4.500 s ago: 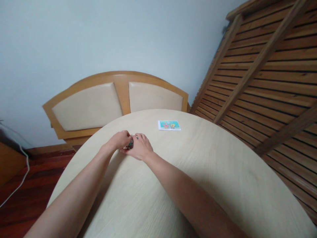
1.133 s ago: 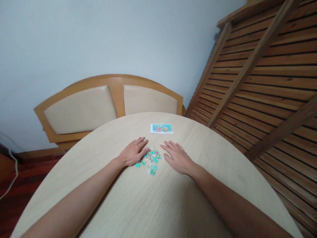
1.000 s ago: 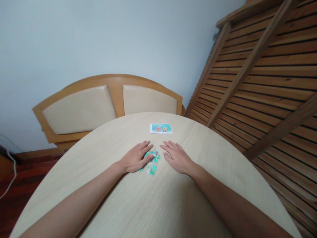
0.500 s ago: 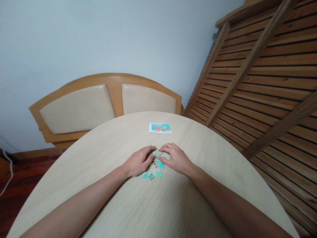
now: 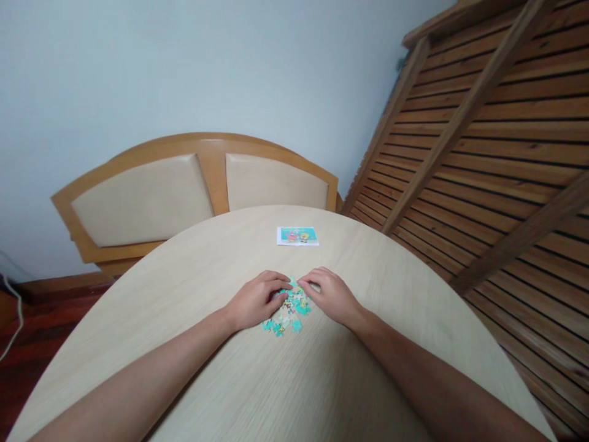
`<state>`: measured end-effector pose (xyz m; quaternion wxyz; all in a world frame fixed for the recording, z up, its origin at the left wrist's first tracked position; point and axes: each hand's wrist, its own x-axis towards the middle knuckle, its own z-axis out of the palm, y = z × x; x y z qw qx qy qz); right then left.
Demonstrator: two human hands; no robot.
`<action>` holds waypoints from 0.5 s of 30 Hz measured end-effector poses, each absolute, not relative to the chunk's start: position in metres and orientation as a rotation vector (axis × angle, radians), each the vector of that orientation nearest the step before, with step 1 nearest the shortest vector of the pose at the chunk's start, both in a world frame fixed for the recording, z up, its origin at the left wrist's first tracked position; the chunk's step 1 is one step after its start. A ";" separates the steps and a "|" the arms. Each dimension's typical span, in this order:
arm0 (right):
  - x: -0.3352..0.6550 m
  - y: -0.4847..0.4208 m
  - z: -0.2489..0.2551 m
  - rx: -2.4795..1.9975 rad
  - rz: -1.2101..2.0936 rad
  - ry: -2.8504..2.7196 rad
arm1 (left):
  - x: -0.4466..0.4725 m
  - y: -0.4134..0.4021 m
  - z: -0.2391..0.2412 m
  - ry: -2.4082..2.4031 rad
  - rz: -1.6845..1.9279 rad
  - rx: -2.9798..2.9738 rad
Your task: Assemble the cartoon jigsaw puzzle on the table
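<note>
A loose pile of jigsaw puzzle pieces [image 5: 294, 302], mostly turquoise with some pale and yellow ones, lies on the table between my hands. My left hand [image 5: 257, 301] rests along the pile's left side, thumb and fingers apart, fingertips touching the pieces. On the other side, my right hand [image 5: 330, 296] has thumb and forefinger drawn together at the pile's far edge. Whatever may be between those fingertips is too small to make out. Beyond the hands lies a small picture sheet [image 5: 298, 236] with cartoon figures on turquoise.
The round wooden table [image 5: 193, 374] fills the foreground. A bed headboard [image 5: 216, 178] with cream panels stands behind it against the pale wall [image 5: 230, 67]. Wooden slats [image 5: 497, 147] lean at the right, and a white cable [image 5: 19, 313] hangs at the far left.
My right thumb has moved up from the pieces to meet the forefinger. More of the pile shows on the right, with its pieces slightly shifted. My left hand has barely moved.
</note>
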<state>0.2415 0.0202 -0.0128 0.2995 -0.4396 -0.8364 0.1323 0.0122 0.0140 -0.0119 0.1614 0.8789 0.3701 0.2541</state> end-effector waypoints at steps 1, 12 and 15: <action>0.242 0.021 -0.014 -1.190 0.349 -2.197 | 0.012 0.014 -0.012 1.041 0.742 2.503; 0.251 0.035 -0.024 -1.327 0.252 -2.040 | 0.012 0.017 -0.014 0.962 0.855 2.314; 0.249 0.036 -0.024 -1.338 0.230 -2.045 | 0.013 0.017 -0.016 0.999 0.851 2.279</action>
